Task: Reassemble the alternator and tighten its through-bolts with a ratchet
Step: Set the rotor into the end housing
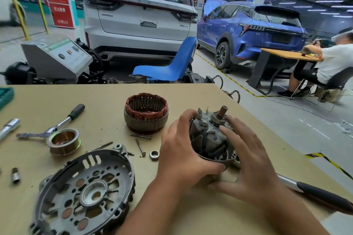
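Note:
The alternator rotor point(209, 135) stands shaft-up in a housing half on the table point(107, 99), right of centre. My left hand point(181, 150) grips its left side, fingers curled over the top edge. My right hand point(248, 158) lies against its right side with fingers spread and fairly straight. The copper-wound stator point(146, 113) stands apart behind it. The rear housing cover point(84, 192) lies open-side-up at the front left. The pulley point(64, 141), a nut point(154, 155) and through-bolts point(140, 147) lie between them. A ratchet point(65, 120) lies at the left.
A long black-handled wrench point(315, 194) lies at the table's right edge, a socket point(15, 175) and a chrome extension point(9, 127) at the far left, a green tool case point(5, 96) at the left rim. Beyond stand a blue chair point(172, 63), cars and a seated person point(328, 63).

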Action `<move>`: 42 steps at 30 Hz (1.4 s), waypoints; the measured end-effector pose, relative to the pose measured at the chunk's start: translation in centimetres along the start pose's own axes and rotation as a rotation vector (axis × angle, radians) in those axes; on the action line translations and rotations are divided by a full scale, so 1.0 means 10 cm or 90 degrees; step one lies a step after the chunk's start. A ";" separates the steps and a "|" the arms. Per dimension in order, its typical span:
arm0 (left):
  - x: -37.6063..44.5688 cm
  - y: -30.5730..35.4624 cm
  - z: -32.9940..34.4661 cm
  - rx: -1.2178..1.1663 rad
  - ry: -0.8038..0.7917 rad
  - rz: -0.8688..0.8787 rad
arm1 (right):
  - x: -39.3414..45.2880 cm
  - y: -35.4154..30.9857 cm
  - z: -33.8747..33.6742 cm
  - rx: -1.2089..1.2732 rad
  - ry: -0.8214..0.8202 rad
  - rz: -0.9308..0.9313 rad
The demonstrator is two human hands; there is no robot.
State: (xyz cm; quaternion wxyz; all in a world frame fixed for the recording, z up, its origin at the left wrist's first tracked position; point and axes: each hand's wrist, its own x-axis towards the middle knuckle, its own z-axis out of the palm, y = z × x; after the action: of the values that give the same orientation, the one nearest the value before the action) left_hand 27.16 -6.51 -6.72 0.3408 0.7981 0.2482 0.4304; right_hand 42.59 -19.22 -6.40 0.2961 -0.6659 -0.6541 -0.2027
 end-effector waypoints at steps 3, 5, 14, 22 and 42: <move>0.04 0.10 0.04 0.023 0.002 -0.031 | 0.03 -0.04 0.11 -0.018 0.029 0.023; 0.08 0.16 0.06 0.021 0.003 -0.071 | 0.12 -0.03 0.15 -0.061 0.040 0.013; 0.79 0.31 -0.08 0.069 -0.111 -0.168 | 0.86 0.34 -0.11 0.055 -0.169 0.092; 1.64 0.16 -0.39 0.238 -0.496 -0.074 | 1.33 0.83 -0.11 0.356 -0.262 0.195; 2.27 -0.48 0.01 -0.147 -0.746 -0.206 | 1.21 1.19 0.28 0.680 -0.260 0.334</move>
State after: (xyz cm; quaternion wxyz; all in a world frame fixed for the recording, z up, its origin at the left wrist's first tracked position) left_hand 38.26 12.17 1.32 0.5659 0.8118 0.0894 -0.1128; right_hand 54.84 -7.97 -2.08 0.4968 -0.5900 -0.5231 0.3627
